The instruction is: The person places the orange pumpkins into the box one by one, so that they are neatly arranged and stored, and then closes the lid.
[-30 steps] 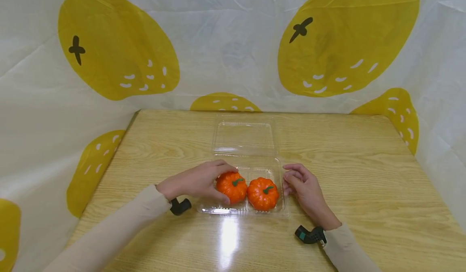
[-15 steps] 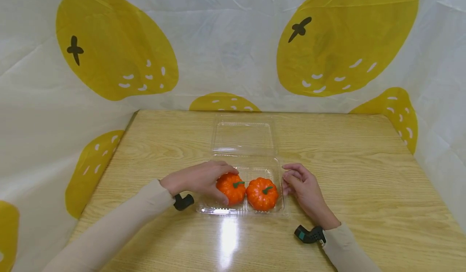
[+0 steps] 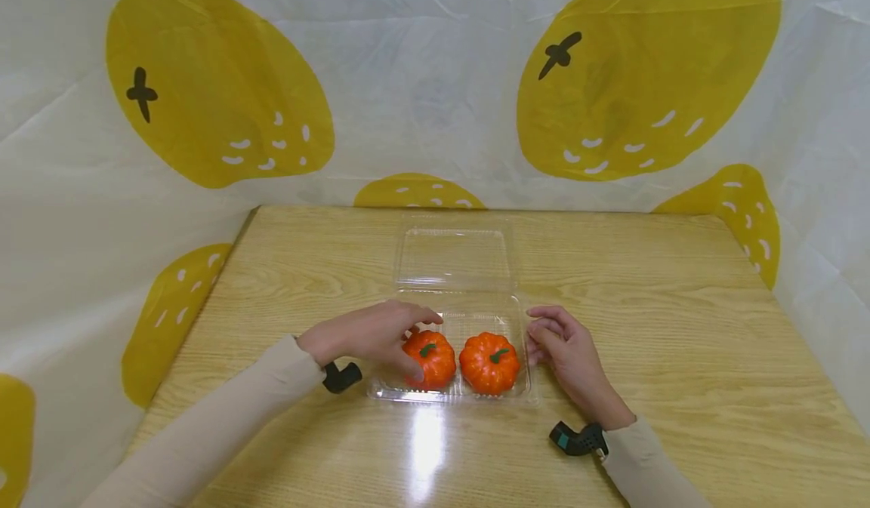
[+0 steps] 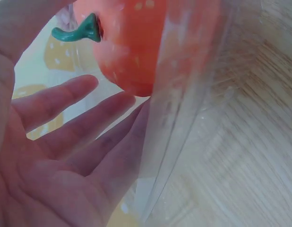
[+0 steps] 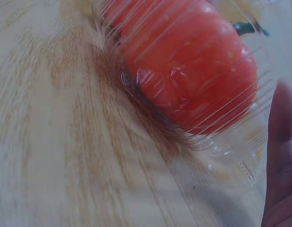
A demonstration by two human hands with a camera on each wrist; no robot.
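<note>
Head view: evenly, moderately lit; white glare streak on the tabletop (image 3: pixel 646 289) at 6 o'clock, glints on the clear container's (image 3: pixel 414 396) near rim, soft shadow under the left sleeve (image 3: pixel 204 436) toward 7. Wrist views: dimmer, hazy; left's backdrop (image 4: pixel 61 56) defocused; right shadowed at 5.

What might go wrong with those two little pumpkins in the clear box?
The left hand has its fingers close around the left pumpkin, so a brush might tip or roll it.
The right hand sits right by the edge of the thin-looking box; a bump could shift it.
If the open lid were closed, the green stems might press against it.
</note>
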